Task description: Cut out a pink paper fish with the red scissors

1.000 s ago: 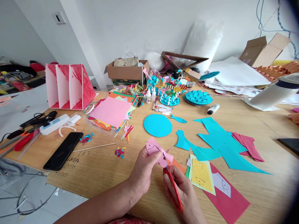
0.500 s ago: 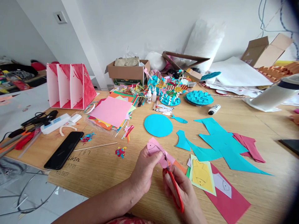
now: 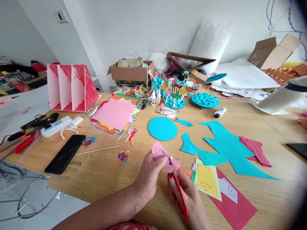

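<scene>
My left hand pinches a piece of pink paper with a fish drawn on it, held just above the wooden table. My right hand is wrapped round the red handles of a pair of scissors, whose blades meet the lower edge of the pink paper. Right beside them lie a yellow fish drawing on pale green paper, a white paper fish and a red sheet.
A blue paper disc, blue offcuts and dark red scraps lie ahead. A coloured paper stack, a black phone, a wooden stick, glue bottles, a red-and-white file holder and cardboard boxes stand further off.
The scissor blades have crept a little further up along the pink paper's edge. My left hand has turned the paper very slightly. Everything else on the table is as before.
</scene>
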### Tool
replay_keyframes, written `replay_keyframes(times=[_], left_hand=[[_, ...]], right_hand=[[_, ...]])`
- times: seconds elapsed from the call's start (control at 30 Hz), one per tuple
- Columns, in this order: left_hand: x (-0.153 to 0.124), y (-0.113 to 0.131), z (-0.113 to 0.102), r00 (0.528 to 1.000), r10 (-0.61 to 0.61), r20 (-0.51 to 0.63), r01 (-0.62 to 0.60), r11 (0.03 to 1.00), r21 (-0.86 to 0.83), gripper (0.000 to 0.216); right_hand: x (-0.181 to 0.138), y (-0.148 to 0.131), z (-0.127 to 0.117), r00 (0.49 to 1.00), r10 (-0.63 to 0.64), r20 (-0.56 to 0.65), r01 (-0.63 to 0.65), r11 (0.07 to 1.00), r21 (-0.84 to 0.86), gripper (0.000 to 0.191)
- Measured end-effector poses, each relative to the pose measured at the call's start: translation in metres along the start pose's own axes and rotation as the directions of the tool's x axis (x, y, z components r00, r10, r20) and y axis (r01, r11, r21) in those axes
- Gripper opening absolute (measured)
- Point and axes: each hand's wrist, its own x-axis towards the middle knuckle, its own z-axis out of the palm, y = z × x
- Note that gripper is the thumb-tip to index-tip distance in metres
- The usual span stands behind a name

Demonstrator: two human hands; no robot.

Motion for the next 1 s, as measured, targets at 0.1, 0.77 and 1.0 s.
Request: replay_keyframes(times=[0.1, 0.77, 1.0], left_hand=[[0.0001, 0.0001, 0.0005, 1.000, 0.001, -0.014, -0.001, 1.000, -0.005, 0.007], [0.0023, 0.0005, -0.0014, 0.999, 0.010, -0.031, -0.009, 1.000, 0.016, 0.014], [0.0036, -0.0009, -0.0048, 0.999, 0.020, -0.043, -0.018, 0.998, 0.059, 0.013]], right_hand=[[0.0004, -0.0001, 0.0004, 1.000, 0.002, -0.006, -0.002, 1.000, -0.002, 0.033], [0.0012, -0.0072, 0.0017, 0.998, -0.011, -0.057, 0.005, 0.996, -0.094, 0.030], [0.0010, -0.0015, -0.0009, 0.999, -0.009, -0.043, 0.004, 0.994, -0.107, 0.026]])
